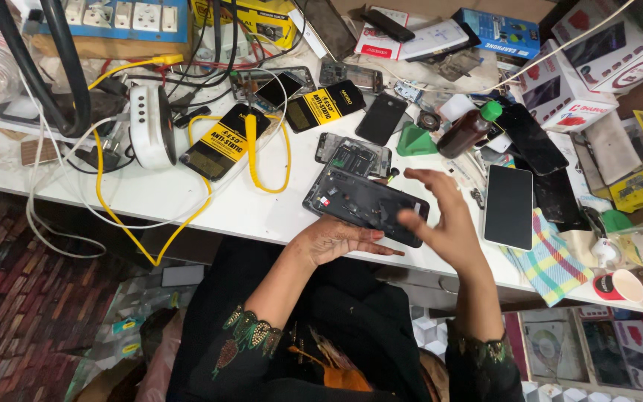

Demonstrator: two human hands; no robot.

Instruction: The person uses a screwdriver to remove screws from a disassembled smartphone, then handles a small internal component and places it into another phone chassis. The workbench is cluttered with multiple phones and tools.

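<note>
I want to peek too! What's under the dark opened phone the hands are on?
The opened phone lies on the white table, near its front edge. The left hand reaches under its near side, and the right hand hides its right end.

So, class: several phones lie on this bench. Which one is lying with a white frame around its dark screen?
The phone with the white frame, right of the person's right hand, beside the checked cloth; the other phones are all black or opened.

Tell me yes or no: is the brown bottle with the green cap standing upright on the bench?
No, the brown bottle lies tilted on its side among the phone parts, its green cap pointing toward the upper right.
</note>
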